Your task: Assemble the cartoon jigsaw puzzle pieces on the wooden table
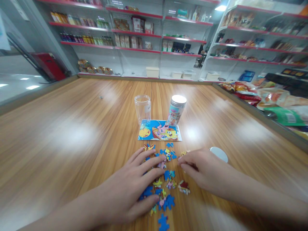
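Observation:
Loose jigsaw pieces [169, 202], mostly blue with yellow and pink bits, lie scattered on the wooden table. My left hand [131, 183] rests palm down over the left part of them, fingers spread, hiding some. To the right, my right hand [204, 166] is closed in a pinch at a few yellow and pink jigsaw pieces [184, 153]; its fingertips partly cover what they grip. A dark red and cream cluster [184, 187] lies just below that hand. Beyond the pieces is a flat cartoon picture card [160, 131] with a yellow sponge figure and a pink figure in a boat.
Behind the card stand a clear plastic jar [142, 109] and a printed canister [177, 110] with a white top. A round white lid [218, 154] lies beyond my right wrist. Packaged snacks [276, 99] line the table's right side. Stocked shelves [137, 31] rise behind the wooden table [72, 154].

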### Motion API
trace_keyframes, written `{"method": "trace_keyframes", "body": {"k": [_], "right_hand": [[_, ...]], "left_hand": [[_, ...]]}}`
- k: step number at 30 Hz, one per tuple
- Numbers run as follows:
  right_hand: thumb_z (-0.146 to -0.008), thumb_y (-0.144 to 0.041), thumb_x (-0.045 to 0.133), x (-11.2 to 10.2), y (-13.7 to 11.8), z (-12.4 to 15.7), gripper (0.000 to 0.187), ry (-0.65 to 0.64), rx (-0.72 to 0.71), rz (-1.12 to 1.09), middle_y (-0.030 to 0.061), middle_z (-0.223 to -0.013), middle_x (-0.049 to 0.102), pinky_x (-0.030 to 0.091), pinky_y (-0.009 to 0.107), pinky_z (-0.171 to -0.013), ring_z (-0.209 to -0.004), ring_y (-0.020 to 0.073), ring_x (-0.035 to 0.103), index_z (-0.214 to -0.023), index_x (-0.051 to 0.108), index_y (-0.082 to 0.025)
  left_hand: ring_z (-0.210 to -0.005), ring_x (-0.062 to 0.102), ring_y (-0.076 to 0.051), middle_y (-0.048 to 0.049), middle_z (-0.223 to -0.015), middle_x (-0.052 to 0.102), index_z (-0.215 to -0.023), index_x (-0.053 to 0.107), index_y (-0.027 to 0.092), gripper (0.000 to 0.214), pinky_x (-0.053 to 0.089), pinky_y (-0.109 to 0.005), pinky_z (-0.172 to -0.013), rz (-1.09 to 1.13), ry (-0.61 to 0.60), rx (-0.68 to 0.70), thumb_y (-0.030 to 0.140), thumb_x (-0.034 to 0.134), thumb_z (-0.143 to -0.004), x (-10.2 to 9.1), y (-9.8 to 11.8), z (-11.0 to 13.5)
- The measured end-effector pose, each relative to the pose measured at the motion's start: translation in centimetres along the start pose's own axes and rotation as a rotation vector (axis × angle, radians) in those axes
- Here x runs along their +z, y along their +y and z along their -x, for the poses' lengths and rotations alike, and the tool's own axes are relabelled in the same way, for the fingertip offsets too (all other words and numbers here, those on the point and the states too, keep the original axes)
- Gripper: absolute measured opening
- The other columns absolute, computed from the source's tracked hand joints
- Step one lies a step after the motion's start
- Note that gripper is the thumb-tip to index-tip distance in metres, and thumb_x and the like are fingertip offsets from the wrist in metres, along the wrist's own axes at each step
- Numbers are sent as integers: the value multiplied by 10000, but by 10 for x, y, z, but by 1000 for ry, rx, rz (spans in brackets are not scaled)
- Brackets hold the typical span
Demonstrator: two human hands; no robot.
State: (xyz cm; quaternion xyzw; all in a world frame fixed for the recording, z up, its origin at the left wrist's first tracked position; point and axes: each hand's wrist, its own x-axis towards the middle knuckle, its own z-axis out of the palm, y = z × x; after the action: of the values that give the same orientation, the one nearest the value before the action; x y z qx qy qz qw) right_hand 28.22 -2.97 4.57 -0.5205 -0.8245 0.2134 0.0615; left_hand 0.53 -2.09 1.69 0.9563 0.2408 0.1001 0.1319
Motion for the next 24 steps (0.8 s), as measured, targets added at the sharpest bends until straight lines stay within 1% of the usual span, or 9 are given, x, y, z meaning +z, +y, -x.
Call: {"method": "trace_keyframes", "body": {"k": [2,6,9,13,15,17,18,20,24], "right_hand": [[-976,-216,490,-4,-1,0,279,7,35,-42,-18,-666,669,316,250,-553,-576,120,559,-784,691,-225],[-960,-254,538,-9,5,-5,177,120,132,-100,-11,-746,705,366,249,-584,-667,151,618,-914,709,-241],[-986,-263,504,-7,16,-12,202,196,137,-105,13,-828,730,414,258,-637,-731,167,650,-993,702,-225],[-987,-267,515,0,28,-20,251,222,100,-25,53,-917,743,450,270,-686,-790,187,675,-1169,673,-196],[-990,-249,502,2,29,-21,238,252,74,44,65,-956,738,459,284,-746,-847,197,679,-1142,675,-188],[-982,-225,502,1,26,-19,196,255,49,101,67,-956,729,454,295,-778,-872,202,672,-1055,679,-183],[-971,-210,512,-1,24,-18,172,235,37,117,63,-942,725,450,296,-776,-865,201,668,-1008,678,-183],[-943,-173,532,-7,21,-14,146,169,20,122,49,-918,720,440,290,-756,-844,196,662,-961,675,-191],[-920,-127,521,-24,22,-5,198,91,67,154,42,-912,716,431,289,-730,-849,200,663,-968,692,-217]], "left_hand": [[-1507,291,-335,-37,-1615,382,-1462,449,266,523,279,-630,-1240,7,2,1,449,548,-982,0,0,-1],[-1500,305,-344,-57,-1601,404,-1449,469,256,523,285,-628,-1236,16,19,10,428,578,-967,-1,0,-1],[-1483,346,-323,-83,-1566,448,-1387,522,232,457,288,-585,-1249,38,39,30,382,592,-961,-2,0,-1],[-1469,375,-302,-98,-1488,524,-1215,609,213,277,325,-535,-1244,72,68,36,309,588,-956,-3,2,-1],[-1464,380,-295,-100,-1464,542,-1160,621,208,223,331,-526,-1243,82,86,35,289,584,-956,-2,2,-1],[-1465,379,-290,-102,-1466,541,-1136,623,203,199,322,-520,-1250,87,108,27,270,581,-953,-1,1,0],[-1471,371,-289,-100,-1481,530,-1147,621,202,208,320,-516,-1252,86,115,20,263,579,-953,0,1,0],[-1491,342,-293,-89,-1536,482,-1247,594,207,300,303,-529,-1259,76,103,1,279,579,-956,2,0,0],[-1526,290,-322,-63,-1629,363,-1484,446,252,546,248,-592,-1265,46,17,-22,401,579,-975,2,-1,0]]}}
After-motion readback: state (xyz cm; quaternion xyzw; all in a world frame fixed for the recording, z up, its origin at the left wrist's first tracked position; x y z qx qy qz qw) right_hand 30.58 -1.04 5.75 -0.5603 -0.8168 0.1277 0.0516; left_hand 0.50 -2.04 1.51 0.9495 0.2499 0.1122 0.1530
